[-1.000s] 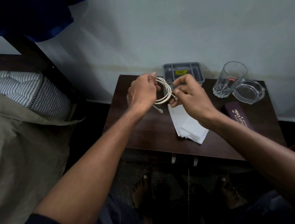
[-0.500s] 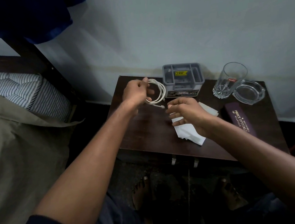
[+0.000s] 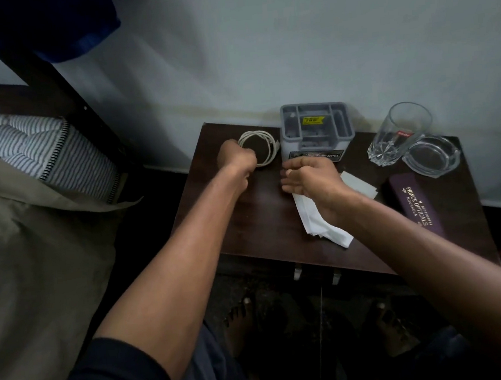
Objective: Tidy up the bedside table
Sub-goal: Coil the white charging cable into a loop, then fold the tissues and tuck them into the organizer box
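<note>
On the dark wooden bedside table (image 3: 246, 220), a coiled white cable (image 3: 264, 140) lies at the back left corner, beside a grey compartment organiser (image 3: 316, 129). My left hand (image 3: 236, 159) is curled at the coil's near left edge and holds it against the tabletop. My right hand (image 3: 309, 178) rests with relaxed fingers on a stack of white papers (image 3: 322, 226) in the middle of the table, just in front of the organiser. Part of the papers is hidden under that hand and wrist.
A clear drinking glass (image 3: 399, 134) and a glass ashtray (image 3: 431, 155) stand at the back right. A purple spectacle case (image 3: 417, 205) lies along the right side. A bed with a striped mattress (image 3: 27, 148) is on the left, the wall close behind.
My left hand carried the coiled cable from mid-air down and left to the table's back left corner. My right hand let go of the cable and dropped onto the white papers.
</note>
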A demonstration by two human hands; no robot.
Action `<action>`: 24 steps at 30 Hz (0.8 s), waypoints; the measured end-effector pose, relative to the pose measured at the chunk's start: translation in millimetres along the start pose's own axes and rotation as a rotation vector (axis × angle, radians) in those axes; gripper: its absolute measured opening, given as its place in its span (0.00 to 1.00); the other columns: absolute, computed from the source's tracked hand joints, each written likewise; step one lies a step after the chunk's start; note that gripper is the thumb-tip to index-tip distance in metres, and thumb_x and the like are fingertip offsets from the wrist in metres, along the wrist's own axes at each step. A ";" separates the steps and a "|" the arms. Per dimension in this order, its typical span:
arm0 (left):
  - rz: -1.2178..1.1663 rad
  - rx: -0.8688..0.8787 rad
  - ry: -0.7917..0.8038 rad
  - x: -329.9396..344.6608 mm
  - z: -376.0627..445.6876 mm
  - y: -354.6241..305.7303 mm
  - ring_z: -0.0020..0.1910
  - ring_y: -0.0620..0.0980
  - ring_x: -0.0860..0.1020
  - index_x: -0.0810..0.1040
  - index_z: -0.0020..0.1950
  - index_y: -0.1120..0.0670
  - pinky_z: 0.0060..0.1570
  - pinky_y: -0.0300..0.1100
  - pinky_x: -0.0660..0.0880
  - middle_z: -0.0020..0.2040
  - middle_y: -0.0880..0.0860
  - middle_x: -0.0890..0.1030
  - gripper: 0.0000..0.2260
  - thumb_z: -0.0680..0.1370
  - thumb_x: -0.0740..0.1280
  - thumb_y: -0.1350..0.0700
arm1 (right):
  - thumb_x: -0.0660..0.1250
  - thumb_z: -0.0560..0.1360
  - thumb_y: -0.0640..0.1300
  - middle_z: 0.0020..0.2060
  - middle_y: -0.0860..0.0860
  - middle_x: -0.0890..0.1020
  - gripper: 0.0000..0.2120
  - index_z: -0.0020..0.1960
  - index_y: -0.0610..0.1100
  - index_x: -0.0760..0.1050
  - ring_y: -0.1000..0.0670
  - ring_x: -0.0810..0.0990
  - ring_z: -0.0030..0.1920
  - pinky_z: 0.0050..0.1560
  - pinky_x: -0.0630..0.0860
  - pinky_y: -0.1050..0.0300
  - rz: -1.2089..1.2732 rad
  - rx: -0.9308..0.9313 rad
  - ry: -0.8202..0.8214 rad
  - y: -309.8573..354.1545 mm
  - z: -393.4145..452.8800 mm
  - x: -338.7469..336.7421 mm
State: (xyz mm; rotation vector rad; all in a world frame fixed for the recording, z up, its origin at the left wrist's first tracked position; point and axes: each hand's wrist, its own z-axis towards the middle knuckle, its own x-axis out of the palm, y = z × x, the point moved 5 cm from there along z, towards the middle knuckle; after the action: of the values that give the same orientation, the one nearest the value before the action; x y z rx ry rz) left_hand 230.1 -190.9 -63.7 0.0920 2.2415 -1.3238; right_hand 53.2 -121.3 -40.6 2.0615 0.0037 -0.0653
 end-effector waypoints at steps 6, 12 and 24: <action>0.075 0.003 0.003 -4.7 -18.7 -10.8 0.70 0.60 0.77 0.69 0.78 0.60 0.63 0.46 0.77 0.74 0.61 0.76 0.28 0.79 0.70 0.63 | 0.60 0.78 0.22 0.64 0.39 0.83 0.24 0.73 0.32 0.75 0.43 0.82 0.67 0.68 0.79 0.54 0.081 -0.028 -0.046 0.4 7.9 6.1; 0.121 0.196 -0.128 -24.7 -57.8 -40.8 0.71 0.57 0.72 0.69 0.75 0.52 0.62 0.42 0.71 0.74 0.57 0.69 0.27 0.77 0.72 0.62 | 0.67 0.75 0.24 0.56 0.42 0.86 0.22 0.67 0.36 0.80 0.45 0.86 0.61 0.66 0.81 0.53 -0.003 -0.088 -0.055 6.7 0.7 -3.1; 0.724 0.376 0.517 45.2 -97.8 -29.0 0.45 0.50 0.87 0.87 0.46 0.50 0.53 0.48 0.85 0.43 0.49 0.88 0.04 0.78 0.74 0.51 | 0.70 0.70 0.35 0.49 0.47 0.88 0.13 0.42 0.53 0.83 0.42 0.86 0.54 0.53 0.82 0.50 -0.989 -0.174 -0.177 14.7 -13.2 -88.9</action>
State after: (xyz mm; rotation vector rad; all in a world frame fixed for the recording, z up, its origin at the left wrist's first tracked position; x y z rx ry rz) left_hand 142.4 -133.8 -25.0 1.3714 1.9651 -1.3551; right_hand -34.5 -114.4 -17.2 1.6940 0.8826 -0.8189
